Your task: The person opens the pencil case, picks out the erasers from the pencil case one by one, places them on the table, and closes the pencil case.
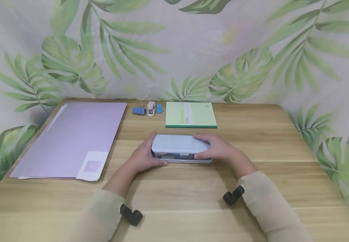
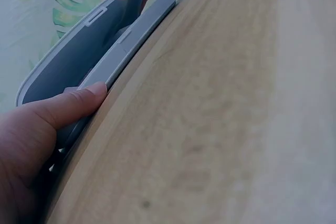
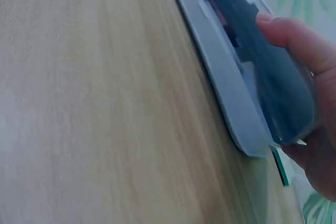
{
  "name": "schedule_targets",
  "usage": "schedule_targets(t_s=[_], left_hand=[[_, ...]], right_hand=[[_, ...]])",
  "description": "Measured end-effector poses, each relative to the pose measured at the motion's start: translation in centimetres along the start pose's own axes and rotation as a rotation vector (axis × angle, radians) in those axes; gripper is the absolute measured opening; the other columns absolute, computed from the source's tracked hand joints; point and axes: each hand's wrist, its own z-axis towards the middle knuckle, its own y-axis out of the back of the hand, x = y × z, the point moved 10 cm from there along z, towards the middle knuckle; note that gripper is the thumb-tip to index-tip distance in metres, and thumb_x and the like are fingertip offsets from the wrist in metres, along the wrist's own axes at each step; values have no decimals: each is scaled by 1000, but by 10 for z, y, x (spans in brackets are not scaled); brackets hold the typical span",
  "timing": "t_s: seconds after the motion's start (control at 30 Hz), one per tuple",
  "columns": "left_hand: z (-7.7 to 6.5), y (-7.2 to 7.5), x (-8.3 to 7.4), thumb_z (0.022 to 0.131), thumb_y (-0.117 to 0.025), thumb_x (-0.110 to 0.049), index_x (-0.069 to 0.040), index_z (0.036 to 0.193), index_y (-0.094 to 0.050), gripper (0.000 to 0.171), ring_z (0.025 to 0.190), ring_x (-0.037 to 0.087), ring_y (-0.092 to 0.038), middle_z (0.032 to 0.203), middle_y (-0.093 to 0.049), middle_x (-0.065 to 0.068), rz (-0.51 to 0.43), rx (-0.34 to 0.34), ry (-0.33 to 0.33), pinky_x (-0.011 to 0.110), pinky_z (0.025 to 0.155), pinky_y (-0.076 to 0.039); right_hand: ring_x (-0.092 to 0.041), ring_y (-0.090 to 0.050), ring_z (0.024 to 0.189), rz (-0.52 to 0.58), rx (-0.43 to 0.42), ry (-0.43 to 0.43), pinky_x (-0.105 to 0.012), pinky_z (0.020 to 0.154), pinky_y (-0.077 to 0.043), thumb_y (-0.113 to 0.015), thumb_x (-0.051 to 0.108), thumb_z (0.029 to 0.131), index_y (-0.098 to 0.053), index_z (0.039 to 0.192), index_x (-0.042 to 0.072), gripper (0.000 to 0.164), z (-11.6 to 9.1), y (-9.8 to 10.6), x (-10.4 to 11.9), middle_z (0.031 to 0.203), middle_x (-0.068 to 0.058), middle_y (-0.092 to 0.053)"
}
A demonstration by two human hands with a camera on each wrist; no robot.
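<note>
The left grip [image 1: 142, 156] is clasped, its thumb [image 2: 73, 106] stretched toward the right grip [image 1: 217, 147] and its fingers [image 1: 152, 138] on the far side. The right grip pinches, forefinger [image 1: 201, 136] and thumb both pointing toward the left grip, the thumb nearer the body. Behind the grips, the left forearm [image 1: 99, 211] and right forearm [image 1: 271, 205] slant back and outward, well apart.

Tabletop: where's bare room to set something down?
Free: right of the green notebook and right hand; nearside of the pencil case; narrower gap between purple folder and left hand. Crowded: back strip between folder and notebook, with blue binder clip, pink stapler, small blue item.
</note>
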Motion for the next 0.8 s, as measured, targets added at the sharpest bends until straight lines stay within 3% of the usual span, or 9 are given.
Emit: schedule_targets(t_s=[0.1, 0.23, 0.37, 0.43, 0.53, 0.63, 0.8], left_hand=[[-2, 1, 2, 64, -91, -41, -5, 157, -7, 130, 147, 37, -27, 160, -25, 20, -6, -3, 2, 53, 120, -24], [-4, 3, 1, 64, -91, -41, -4, 157, -3, 134, 147, 39, -27, 160, -24, 22, -8, -12, -10, 53, 120, -24], [-3, 4, -1, 63, -90, -44, -4, 157, 1, 137, 147, 38, -26, 160, -24, 22, 0, -16, -33, 52, 120, -24], [-3, 3, -2, 63, -90, -45, -5, 157, 2, 138, 147, 37, -26, 160, -24, 21, 5, -18, -40, 50, 121, -24], [-2, 2, -2, 63, -90, -46, -4, 157, 2, 138, 148, 36, -25, 162, -21, 20, 7, -16, -47, 50, 121, -24], [-2, 0, -2, 63, -90, -47, -6, 158, 0, 137, 148, 35, -26, 162, -21, 18, -5, -17, -42, 50, 120, -25], [0, 0, -2, 63, -90, -47, -11, 158, -7, 132, 146, 33, -30, 160, -28, 15, -24, -18, -39, 50, 120, -27]], right_hand=[[-35, -39, 140, 103, -41, -33, -56, 114, -32, -79, 39, 77, -51, 144, 17, 75, -8, 8, -9, 152, -13, -44], [-36, -48, 133, 286, -167, -45, -53, 112, -37, -75, 22, 84, -58, 135, 5, 56, -17, 31, -20, 143, -19, -53], [-18, -64, 110, 353, -312, -41, -30, 96, -53, -69, 15, 91, -61, 127, -3, 41, -19, 53, -25, 129, -23, -62], [-5, -65, 97, 373, -395, -47, -20, 86, -54, -67, 16, 93, -62, 125, -3, 37, -17, 63, -27, 124, -25, -65], [5, -64, 86, 449, -511, -38, -15, 81, -54, -63, 13, 95, -61, 124, -4, 33, -11, 71, -31, 120, -30, -65], [5, -65, 84, 504, -575, -39, -16, 82, -55, -59, 8, 97, -61, 126, -3, 31, -3, 72, -37, 121, -30, -64], [-12, -63, 93, 410, -576, -88, -15, 80, -51, -56, 8, 98, -57, 136, 8, 38, 11, 66, -47, 118, -25, -66]])
